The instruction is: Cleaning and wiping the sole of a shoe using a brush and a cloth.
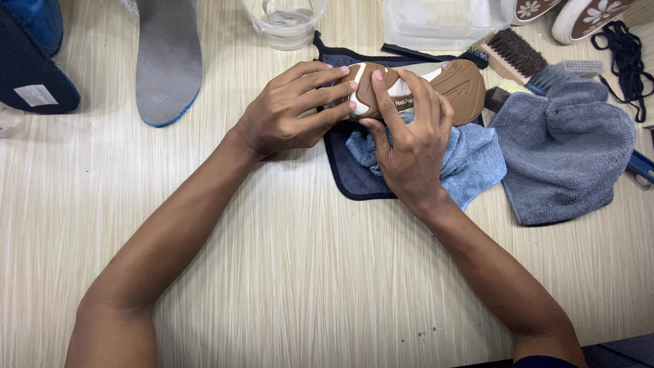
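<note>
Two hands meet on one shoe (422,82) that lies sole-up on a dark cloth (340,160) near the far middle of the worktop (286,272). The left hand (286,116) is closed on the shoe's near end, fingers laid over the brown and white sole and thumb tucked beneath. The right hand (409,136) grips across the middle of the sole, fingers spread over it, with a light blue rag (477,160) bunched under the palm and trailing toward the wrist.

Judging by the grip, the step in hand looks like wiping or drying the sole: one hand steadies, the other presses the rag against the shoe. How clean the sole is cannot be told, since the fingers cover much of it. A next stroke would call for a firm hold at the near end so the shoe does not roll off the cloth, and for working the rag along the tread toward the far end.

Around them lie a grey towel (572,150) to the right, two brushes (524,58) just beyond it, a clear cup (283,24) and a clear tub (443,24) at the far edge, a grey insole (167,61) to the left, and black laces (623,51) in the far right corner.
</note>
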